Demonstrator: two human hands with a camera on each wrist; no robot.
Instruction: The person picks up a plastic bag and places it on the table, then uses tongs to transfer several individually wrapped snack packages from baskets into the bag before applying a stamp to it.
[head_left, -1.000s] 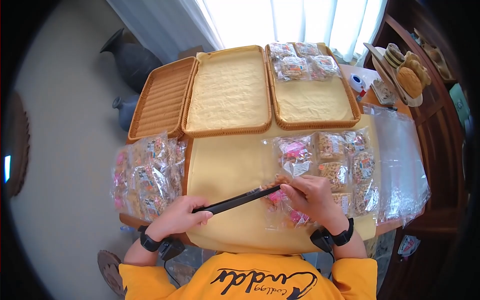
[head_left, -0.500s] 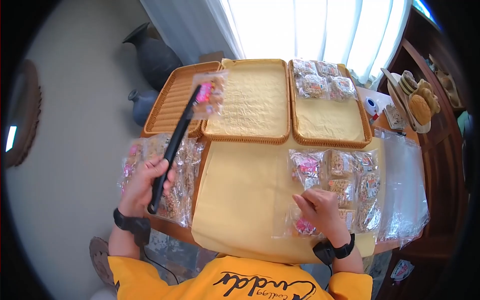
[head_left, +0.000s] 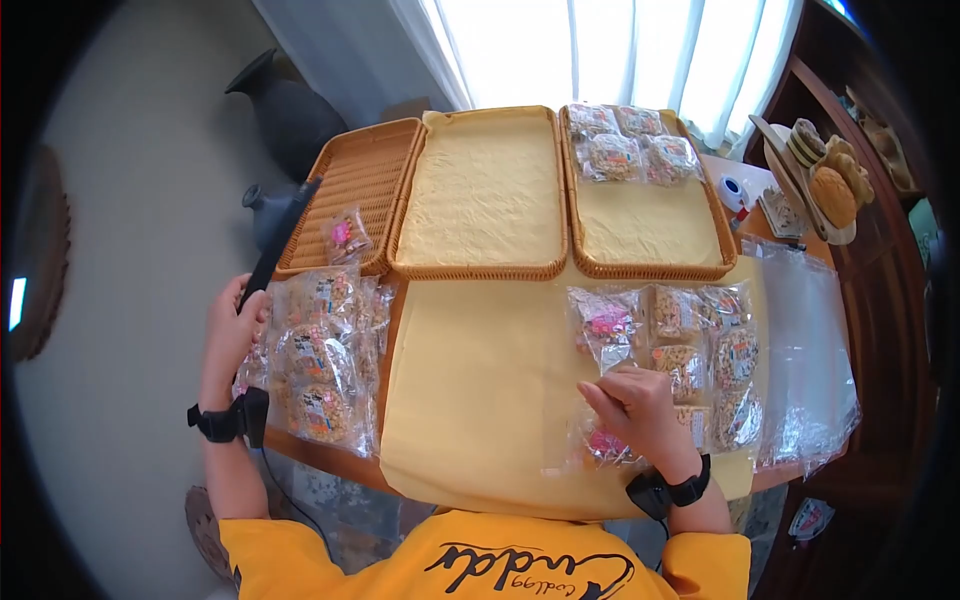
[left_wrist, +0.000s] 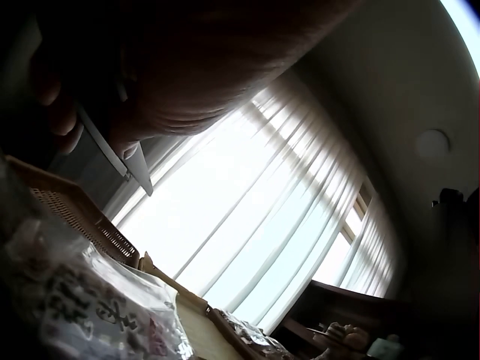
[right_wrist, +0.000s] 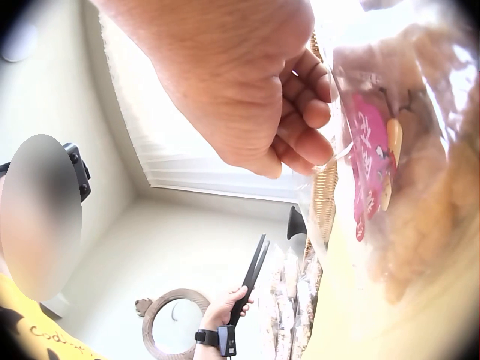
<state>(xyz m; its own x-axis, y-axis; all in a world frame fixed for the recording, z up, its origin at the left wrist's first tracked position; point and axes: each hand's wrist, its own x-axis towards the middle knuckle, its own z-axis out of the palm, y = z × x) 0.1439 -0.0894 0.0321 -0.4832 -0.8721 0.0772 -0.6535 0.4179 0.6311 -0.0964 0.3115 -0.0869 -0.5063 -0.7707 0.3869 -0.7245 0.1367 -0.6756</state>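
Observation:
My left hand [head_left: 236, 325] grips black tongs [head_left: 282, 240], which point up and away past the left side of the leftmost wicker tray [head_left: 350, 180]. A small packet with a pink label [head_left: 345, 235] lies at that tray's near right corner. My right hand [head_left: 637, 410] hangs above several clear snack packets [head_left: 678, 370] on the right of the table. In the right wrist view, its fingers [right_wrist: 304, 142] are loosely curled, with the fingertips right at the edge of a plastic bag with a pink-labelled packet [right_wrist: 373, 165].
The middle tray [head_left: 480, 190] is lined with paper; the right tray [head_left: 650, 225] has several packets at its far end. Bagged snacks [head_left: 325, 360] lie at the table's left edge. Clear plastic bags [head_left: 805, 360] lie at the right edge. Dark vases [head_left: 285, 115] stand beyond the left tray.
My left hand has carried a pink-labelled packet in the tongs from the right of the table to the left tray and let it go; the tongs have swung left. My right hand hardly moves lately.

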